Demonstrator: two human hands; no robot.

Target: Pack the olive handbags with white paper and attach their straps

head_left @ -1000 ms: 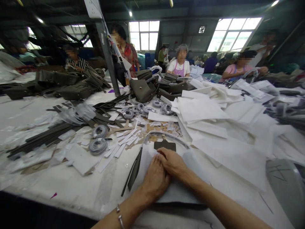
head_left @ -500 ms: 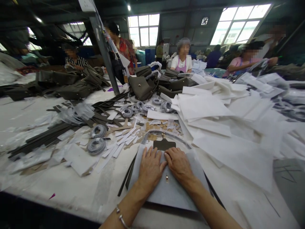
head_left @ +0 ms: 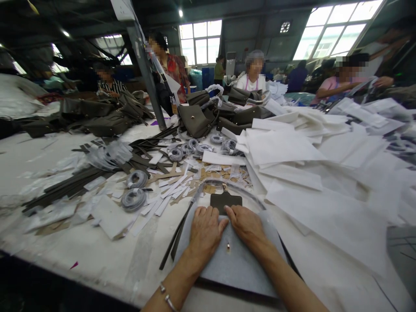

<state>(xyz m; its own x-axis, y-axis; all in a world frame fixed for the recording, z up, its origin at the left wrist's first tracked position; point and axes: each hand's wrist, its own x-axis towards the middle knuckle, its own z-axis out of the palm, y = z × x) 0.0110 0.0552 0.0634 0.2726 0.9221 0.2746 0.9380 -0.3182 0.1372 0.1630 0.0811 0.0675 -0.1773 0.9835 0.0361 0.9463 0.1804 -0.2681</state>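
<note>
Daylight glows through multi-paned windows (head_left: 200,39) set in a dark far wall (head_left: 256,39), while small lamps (head_left: 180,13) shine from the shadowed ceiling (head_left: 84,13). A grey metal post (head_left: 144,73), a white box (head_left: 121,9) fixed near its visible top, stands aslant at a broad, pale desk (head_left: 107,260) bordered by deep shadow.

Between five and six o'clock, a milky blue-grey protective sheet (head_left: 240,268) surrounds a gold clasp (head_left: 228,247); the hang tag (head_left: 226,200) at five is dark olive-grey. Foam sheets (head_left: 286,145) at three are white, handbags (head_left: 196,121) at eleven olive-brown. Shirts: black-and-white stripes (head_left: 119,86) at ten, plain pink (head_left: 327,86) at two. A scrap (head_left: 74,264) at eight is magenta.
</note>
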